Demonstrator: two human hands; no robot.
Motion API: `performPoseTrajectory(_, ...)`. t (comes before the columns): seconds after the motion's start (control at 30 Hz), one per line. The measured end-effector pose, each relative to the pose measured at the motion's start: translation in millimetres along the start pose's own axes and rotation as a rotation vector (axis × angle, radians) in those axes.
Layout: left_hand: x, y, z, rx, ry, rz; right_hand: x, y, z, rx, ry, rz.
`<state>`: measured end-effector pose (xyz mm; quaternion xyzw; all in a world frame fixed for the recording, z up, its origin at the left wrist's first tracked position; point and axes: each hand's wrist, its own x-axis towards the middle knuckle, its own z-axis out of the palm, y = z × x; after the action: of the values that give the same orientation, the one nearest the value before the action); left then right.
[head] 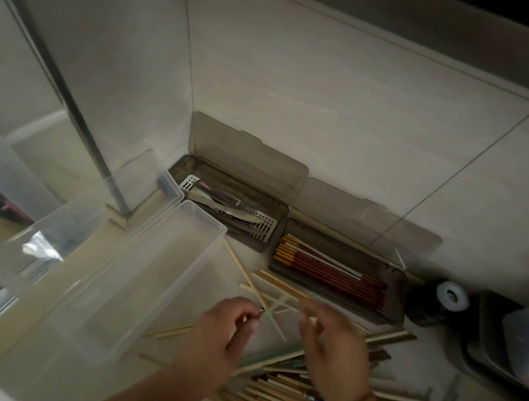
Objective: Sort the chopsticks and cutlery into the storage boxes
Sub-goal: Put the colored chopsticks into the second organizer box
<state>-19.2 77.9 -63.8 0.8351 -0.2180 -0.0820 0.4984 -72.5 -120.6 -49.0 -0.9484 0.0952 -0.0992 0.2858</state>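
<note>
Head view: white counter (242,264) walled at the rear, bare only between the boxes and the hands. Clear storage box (133,284), empty, at left; two smoked boxes against the wall hold cutlery (222,207) and red chopsticks (331,268). Loose chopsticks (282,399) lie beneath both hands. Left hand (223,332) pinches a small item, blurred; right hand (331,351) hangs loosely curled, grip uncertain.

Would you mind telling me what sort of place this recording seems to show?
Probably a home kitchen counter set in a tiled corner: pale wall tiles rise behind two smoky-brown lidded plastic boxes, one holding metal cutlery, the other red and yellow chopsticks, with loose bamboo chopsticks piled in front.
</note>
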Motion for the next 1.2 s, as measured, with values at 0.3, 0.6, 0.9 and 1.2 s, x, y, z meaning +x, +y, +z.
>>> performPoseTrajectory(0.3, 32, 43, 16, -0.42, 0.104, -0.197, -27, -20, 7, 0.387, 0.001, 0.162)
performPoseTrajectory(0.6, 65, 10, 17, 0.627, -0.303, 0.062, 65, 68, -31, -0.246, 0.169, 0.153)
performPoseTrajectory(0.9, 59, 2, 19, 0.682, -0.37, 0.067, 116, 87, -18, -0.616, -0.214, 0.05)
performPoseTrajectory(1.2, 40, -7, 17, 0.701, -0.374, 0.197, 111, 82, -23, -0.598, -0.133, 0.031)
